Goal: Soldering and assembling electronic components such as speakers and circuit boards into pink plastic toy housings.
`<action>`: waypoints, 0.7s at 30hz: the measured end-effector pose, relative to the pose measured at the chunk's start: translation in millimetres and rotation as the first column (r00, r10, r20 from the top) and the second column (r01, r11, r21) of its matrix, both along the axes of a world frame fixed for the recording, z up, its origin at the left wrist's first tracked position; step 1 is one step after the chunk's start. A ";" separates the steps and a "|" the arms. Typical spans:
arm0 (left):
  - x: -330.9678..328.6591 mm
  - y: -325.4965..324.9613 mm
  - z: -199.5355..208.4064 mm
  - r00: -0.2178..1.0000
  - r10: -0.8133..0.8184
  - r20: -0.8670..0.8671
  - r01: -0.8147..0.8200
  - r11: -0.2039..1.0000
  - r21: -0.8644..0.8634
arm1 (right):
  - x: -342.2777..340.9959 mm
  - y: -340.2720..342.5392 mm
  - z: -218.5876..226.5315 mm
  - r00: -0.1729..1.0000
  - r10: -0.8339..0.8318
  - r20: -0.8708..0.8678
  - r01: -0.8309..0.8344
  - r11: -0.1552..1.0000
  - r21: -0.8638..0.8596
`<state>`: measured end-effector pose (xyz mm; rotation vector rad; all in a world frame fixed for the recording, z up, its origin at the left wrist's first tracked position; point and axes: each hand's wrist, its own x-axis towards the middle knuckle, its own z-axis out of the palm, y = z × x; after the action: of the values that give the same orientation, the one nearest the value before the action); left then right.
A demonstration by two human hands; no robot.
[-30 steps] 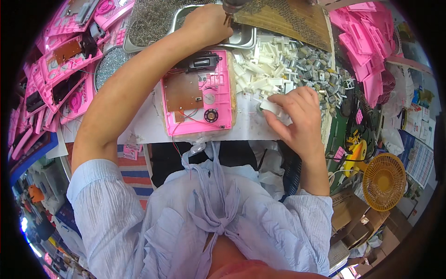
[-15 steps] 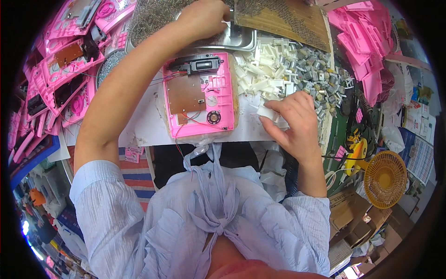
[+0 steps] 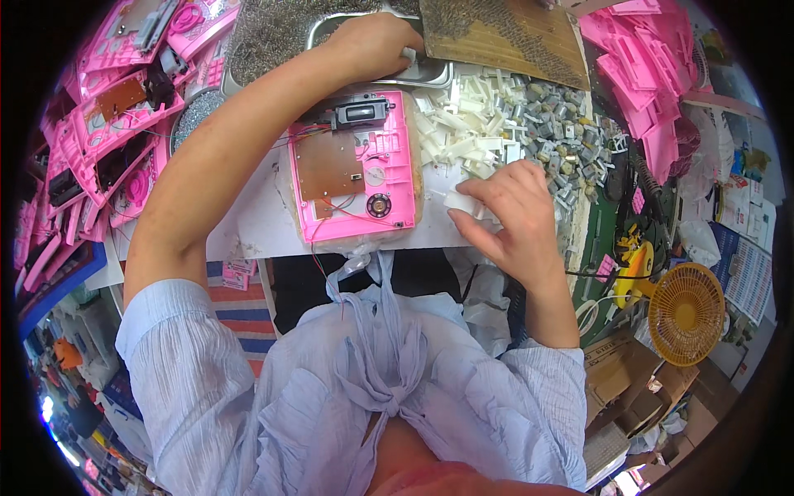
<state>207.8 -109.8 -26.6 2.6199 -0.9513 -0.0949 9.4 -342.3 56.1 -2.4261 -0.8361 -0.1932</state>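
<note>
My left hand [image 3: 379, 43] reaches over a metal tray [image 3: 449, 76] at the far side of the table. Its fingers are pressed together, with a small whitish bit showing at the tips that I cannot make out. Between thumb and fingers my right hand [image 3: 523, 213] pinches a white plastic part [image 3: 461, 201] just above the white table surface. A pink plastic housing [image 3: 403, 169] lies open between my arms, holding a brown circuit board [image 3: 327, 168], a black module [image 3: 361, 114], a small round speaker [image 3: 379, 205] and thin wires. Neither hand touches the housing.
Beyond the right hand lie heaped white plastic parts [image 3: 459, 124] and small grey metal motors [image 3: 558, 136]. Stacked pink housings [image 3: 107, 157] crowd the left; more pink panels [image 3: 645, 83] lie far right. Small metal pieces cover a brown board [image 3: 496, 37]. A yellow fan [image 3: 685, 314] stands right.
My left hand has come slightly nearer and to the right within the tray. My right hand has shifted a little left with the white plastic part. The housing has hardly moved.
</note>
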 end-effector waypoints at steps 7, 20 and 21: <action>4.5 -7.5 11.5 0.991 -0.123 0.053 0.107 0.963 0.247 | -6.7 -1.2 5.3 1.000 -0.008 0.011 0.008 1.000 -0.011; -227.2 63.7 78.9 0.531 -0.152 -0.834 -0.574 0.659 -0.485 | -9.6 30.9 -4.8 0.973 0.206 -0.101 -0.157 0.918 0.364; -232.7 63.9 71.4 0.480 -0.197 -0.855 -0.639 0.590 -0.494 | -9.6 34.6 -7.0 0.968 0.230 -0.098 -0.182 0.918 0.352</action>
<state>-24.9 -45.9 44.7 1.4470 -0.0945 -0.6847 -0.2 -307.7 49.1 -1.9892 -0.9071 -0.0802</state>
